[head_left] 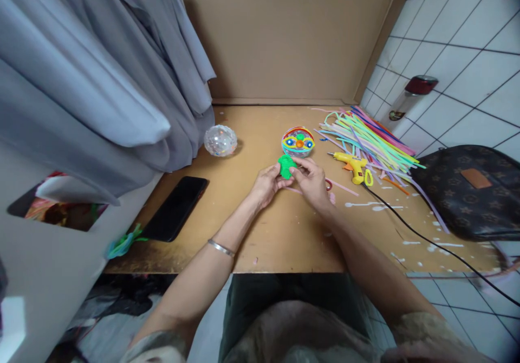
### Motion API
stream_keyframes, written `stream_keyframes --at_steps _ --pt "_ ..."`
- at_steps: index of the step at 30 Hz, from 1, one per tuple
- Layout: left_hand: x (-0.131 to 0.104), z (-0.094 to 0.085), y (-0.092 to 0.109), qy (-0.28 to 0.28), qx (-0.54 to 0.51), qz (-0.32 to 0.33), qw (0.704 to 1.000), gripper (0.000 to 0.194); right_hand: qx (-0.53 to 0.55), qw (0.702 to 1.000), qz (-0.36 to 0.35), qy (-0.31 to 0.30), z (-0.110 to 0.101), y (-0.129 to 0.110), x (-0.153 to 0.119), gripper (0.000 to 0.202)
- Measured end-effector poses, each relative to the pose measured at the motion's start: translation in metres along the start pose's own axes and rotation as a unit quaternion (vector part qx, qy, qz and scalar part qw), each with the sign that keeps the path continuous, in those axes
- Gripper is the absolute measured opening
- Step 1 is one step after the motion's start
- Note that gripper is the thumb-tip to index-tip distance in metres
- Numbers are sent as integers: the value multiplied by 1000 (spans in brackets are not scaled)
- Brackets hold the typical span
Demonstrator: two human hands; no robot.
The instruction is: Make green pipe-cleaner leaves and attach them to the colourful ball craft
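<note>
Between my two hands is a green piece [286, 166], rounded and ridged like a coiled pipe cleaner. My left hand [266, 185] pinches its left side, a metal bangle on that wrist. On the right edge, the thumb and fingers of my right hand [309, 179] press against it. Just behind the green piece stands a clear ball [298, 149] decorated with coloured strips, two blue eye-like discs and an orange dot. A red ring-shaped handle [328, 185] shows partly beside my right hand, along with thin pink strips [343, 187].
Another clear ball [220, 141] sits left, near the grey curtain [182, 108]. A black phone [176, 208] lies at the front left. To the right are a yellow glue gun [352, 165] with its cord, a pile of coloured pipe cleaners [374, 141], a brown bag [467, 195] and a red-capped bottle [406, 103].
</note>
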State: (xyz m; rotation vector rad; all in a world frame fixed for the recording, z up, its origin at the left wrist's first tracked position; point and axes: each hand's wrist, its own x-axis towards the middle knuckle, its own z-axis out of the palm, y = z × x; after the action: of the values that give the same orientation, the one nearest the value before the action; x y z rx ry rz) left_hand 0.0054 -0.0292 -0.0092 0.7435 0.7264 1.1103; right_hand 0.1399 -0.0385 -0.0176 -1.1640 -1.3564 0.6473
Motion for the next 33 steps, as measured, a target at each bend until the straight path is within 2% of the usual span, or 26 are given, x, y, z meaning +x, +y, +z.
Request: stream_keyframes --at_steps 2,8,12,15,19,26,33 --pt "0 0 -1 -2 18 15 1000 23 3 1000 6 11 0 1 1 31" --pt "1 -2 -2 -3 52 24 998 21 75 994 84 5 -1 -1 4 30" --pt "4 -4 -2 24 53 32 998 22 152 979 136 7 -9 -6 8 33" --pt "4 -5 -1 24 50 35 998 23 189 968 164 4 -12 -8 11 38" --pt "4 -6 0 10 48 32 998 24 212 960 181 1 -13 -8 12 42" --pt "6 -11 3 8 42 44 998 25 241 952 190 3 -13 -10 13 35" --pt "7 -12 -1 -13 38 72 997 39 283 938 201 -14 -16 -11 14 37"
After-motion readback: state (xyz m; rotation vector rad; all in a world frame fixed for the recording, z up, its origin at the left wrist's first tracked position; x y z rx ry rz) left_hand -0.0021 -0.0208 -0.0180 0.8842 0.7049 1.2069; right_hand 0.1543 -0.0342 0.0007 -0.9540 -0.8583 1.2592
